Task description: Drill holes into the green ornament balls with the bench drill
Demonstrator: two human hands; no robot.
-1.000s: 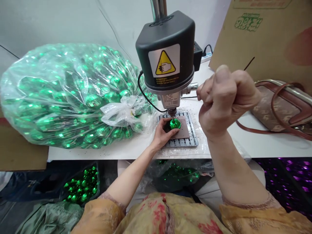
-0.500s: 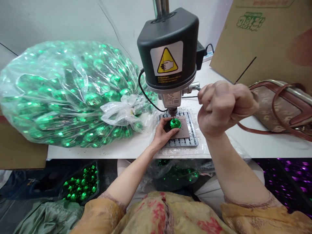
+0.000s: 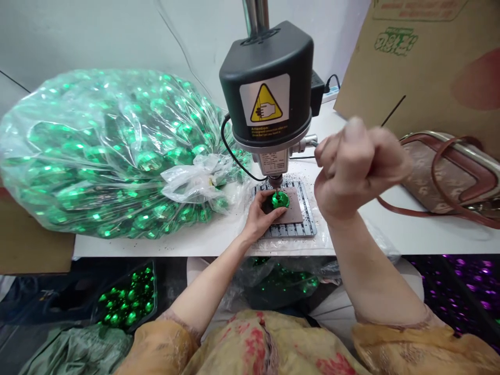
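My left hand (image 3: 262,212) grips a shiny green faceted bead (image 3: 280,199) between thumb and fingers. The bead rests on a brown square pad (image 3: 292,209) that lies on the slotted metal base plate (image 3: 308,221) of a small drill press (image 3: 266,86). Right above the bead is the chuck (image 3: 275,180), its thin bit reaching down to the bead's top. My right hand (image 3: 353,169) is closed in a fist around the drill press handle (image 3: 312,140); most of that handle is hidden by the fingers.
To the left bulges a tied clear bag (image 3: 105,156) of green beads. On the right are a brown handbag (image 3: 455,174) and a cardboard box (image 3: 425,62). Below the table edge sit a tray of green beads (image 3: 128,297) and purple beads (image 3: 474,281). Dark shavings dot the plate.
The view has shifted slightly. My left hand still holds the green bead under the chuck. My right fist stays on the handle, turned a little, and the bit sits slightly higher.
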